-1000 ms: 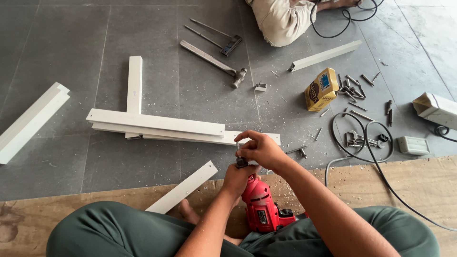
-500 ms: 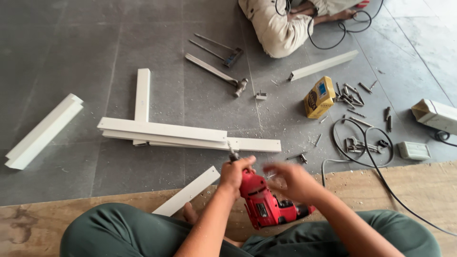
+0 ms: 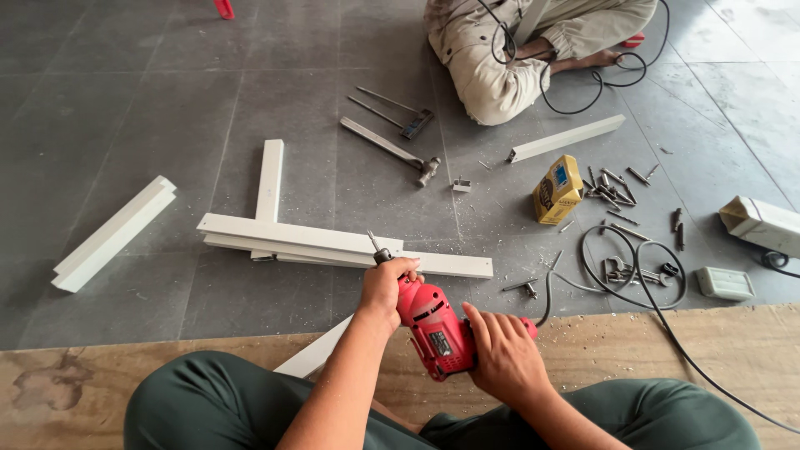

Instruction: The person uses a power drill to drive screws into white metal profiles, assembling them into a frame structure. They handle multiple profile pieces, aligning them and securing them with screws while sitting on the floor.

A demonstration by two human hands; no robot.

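Note:
A red electric drill (image 3: 433, 327) lies across my lap, its bit pointing up-left toward a stack of white bars (image 3: 333, 246) on the grey floor. My left hand (image 3: 385, 287) wraps the front of the drill by the chuck. My right hand (image 3: 502, 354) grips the drill's rear handle. The drill's black cable (image 3: 642, 275) loops on the floor to the right.
More white bars lie at the left (image 3: 112, 233), behind the stack (image 3: 269, 179) and at the back right (image 3: 567, 138). A hammer (image 3: 387, 148), a yellow box (image 3: 557, 190), several screws (image 3: 617, 187) and a white adapter (image 3: 725, 283) lie around. Another person (image 3: 533, 50) sits at the back.
My right hand came off the drill's chuck and moved back to the handle. My left hand now holds the front of the drill. The drill tilted up toward the white bars.

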